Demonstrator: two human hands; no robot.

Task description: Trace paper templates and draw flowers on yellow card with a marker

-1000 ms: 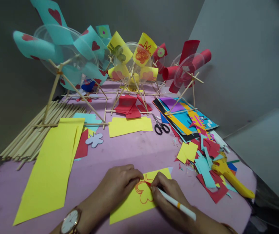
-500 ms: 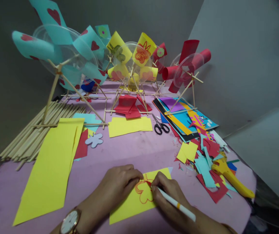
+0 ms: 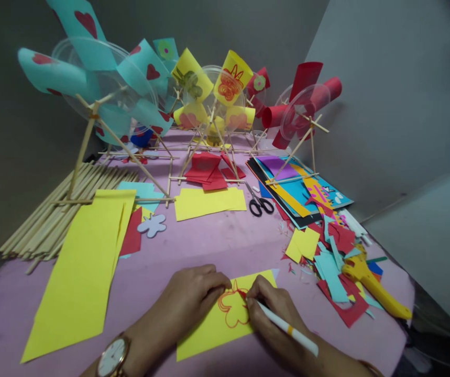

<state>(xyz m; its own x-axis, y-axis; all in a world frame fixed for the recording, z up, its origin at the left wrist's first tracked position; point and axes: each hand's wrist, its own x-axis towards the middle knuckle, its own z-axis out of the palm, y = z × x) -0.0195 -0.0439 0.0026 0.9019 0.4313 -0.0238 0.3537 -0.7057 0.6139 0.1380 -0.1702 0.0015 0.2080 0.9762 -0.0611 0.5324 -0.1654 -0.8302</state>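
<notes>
The yellow rectangular paper sheet (image 3: 205,337) lies at the near middle of the pale pink table (image 3: 212,243), set at a slant. The left hand (image 3: 199,287) rests over its far left part, fingers together and bent down onto the paper, probably to stop it sliding; whether the thumb grips anything I cannot tell. The right hand (image 3: 267,303) pinches a slim white felt pen with a red tip (image 3: 291,331) low on its barrel, likely for fine control, with the tip at the upper right of a red-line butterfly drawing (image 3: 236,325). The two hands sit on either side of the drawing, which leaves its middle in sight (a round-faced wristwatch (image 3: 112,357) shows on the left wrist).

As for edges, the sheet's near left corner points toward the near side, and bare tabletop shows between its far edge and the black-handled scissors (image 3: 261,207). To the left, long yellow paper strips (image 3: 77,272) lie well apart from the left forearm. To the right, loose coloured paper scraps (image 3: 335,283) and a yellow glue gun (image 3: 377,290) stand between the right hand and the table's right edge, so sideways room seems tighter there.
</notes>
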